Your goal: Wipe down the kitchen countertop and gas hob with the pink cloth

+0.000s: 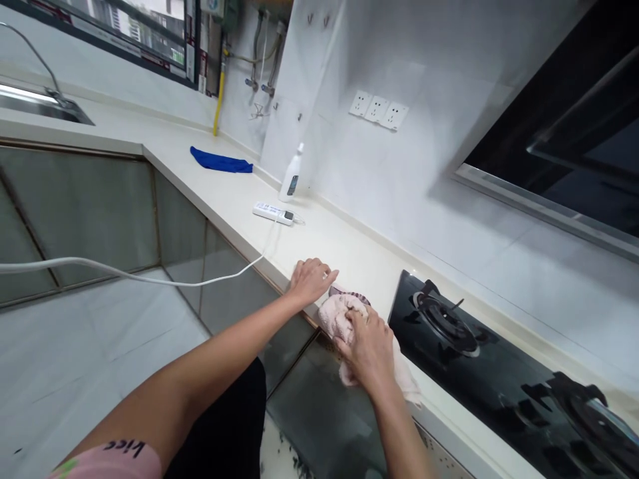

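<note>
A pale pink cloth (335,318) is bunched under my right hand (370,346), whose fingers press around it at the counter's front edge. Part of the cloth hangs down over that edge. Just behind it, a small dark striped piece (357,296) shows, and I cannot make out whether it belongs to the cloth. My left hand (312,279) rests on the pale countertop (344,233) near the edge, thumb apart, holding nothing. To the right of my right hand lies the black glass gas stove (479,372).
Farther along the counter are a white power strip (273,213), a white bottle (291,174) and a blue cloth (220,160). A white cord (190,284) hangs across the front of the cabinets. The sink (40,103) is at far left; a dark range hood (574,126) overhangs the right.
</note>
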### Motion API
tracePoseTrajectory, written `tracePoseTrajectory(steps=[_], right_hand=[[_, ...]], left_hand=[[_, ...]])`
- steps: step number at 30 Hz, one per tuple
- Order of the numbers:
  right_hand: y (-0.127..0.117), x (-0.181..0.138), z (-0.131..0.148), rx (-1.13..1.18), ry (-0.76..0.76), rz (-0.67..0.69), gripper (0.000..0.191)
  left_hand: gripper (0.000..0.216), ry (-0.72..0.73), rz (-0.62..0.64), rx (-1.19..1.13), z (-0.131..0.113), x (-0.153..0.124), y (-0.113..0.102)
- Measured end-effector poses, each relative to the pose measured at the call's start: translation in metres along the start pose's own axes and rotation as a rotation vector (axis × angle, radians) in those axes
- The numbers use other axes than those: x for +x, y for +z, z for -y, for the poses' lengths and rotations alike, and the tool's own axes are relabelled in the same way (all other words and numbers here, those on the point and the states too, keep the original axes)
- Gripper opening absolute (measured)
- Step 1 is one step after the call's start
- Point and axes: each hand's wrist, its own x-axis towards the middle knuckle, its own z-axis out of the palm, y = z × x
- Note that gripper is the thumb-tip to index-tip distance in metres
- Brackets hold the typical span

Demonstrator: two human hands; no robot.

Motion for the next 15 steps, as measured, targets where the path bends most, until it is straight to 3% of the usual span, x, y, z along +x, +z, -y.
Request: tracePoseTrajectory(steps=[6,9,12,14,15], right_hand=[[0.003,-0.002,-0.01,0.025,-0.025,0.002,0.049],[0.003,-0.002,-0.022,0.066,-0.084,0.017,0.048],[0.003,0.002,-0.036,0.1,-0.155,0.061,0.048],[0.001,0.007,-0.045,0.101,-0.202,0.106,0.049],[-0.001,0.01,-0.048,0.106,-0.226,0.133,0.05]], left_hand=[[0.033,0.039,-0.019,-0.038,0.0,0.001,-0.006],[0.035,0.276,0.019,-0.197,0.003,-0.053,0.006],[0.033,0.554,0.387,-0.43,0.014,-0.16,0.045],[0.029,0.532,0.751,-0.531,0.026,-0.231,0.083],[0.03,0.389,0.875,-0.539,0.032,-0.258,0.104]])
